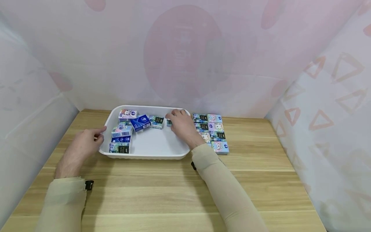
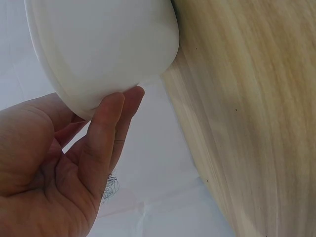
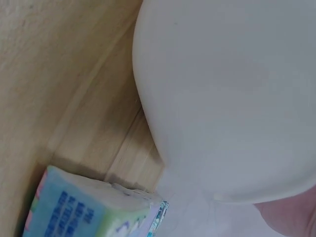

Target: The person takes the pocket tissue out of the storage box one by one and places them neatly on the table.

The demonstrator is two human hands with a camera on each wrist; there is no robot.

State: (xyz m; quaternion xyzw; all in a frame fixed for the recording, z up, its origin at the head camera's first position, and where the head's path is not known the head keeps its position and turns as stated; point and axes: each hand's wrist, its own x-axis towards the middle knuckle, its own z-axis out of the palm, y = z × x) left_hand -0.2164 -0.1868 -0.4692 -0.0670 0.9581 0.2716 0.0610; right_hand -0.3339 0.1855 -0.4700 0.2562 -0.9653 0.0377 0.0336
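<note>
A white tray (image 1: 157, 141) stands on the table with several small tissue packs inside, among them a dark blue pack (image 1: 140, 123) tilted against others. Along its left end, my left hand (image 1: 85, 144) pinches the rim between thumb and fingers; the left wrist view shows this left hand (image 2: 74, 143) with fingertips under the tray's rim (image 2: 54, 84). At the right end, my right hand (image 1: 183, 125) reaches over the side wall and holds a green-and-blue tissue pack (image 1: 169, 122), mostly hidden under its fingers. In the right wrist view, the tray wall (image 3: 232, 98) covers most of that hand.
Right of the tray, two columns of tissue packs (image 1: 219, 147) lie side by side, partly behind my right forearm. A pale printed backdrop (image 1: 246, 90) rises behind the wooden table (image 1: 145, 190) and at both sides.
</note>
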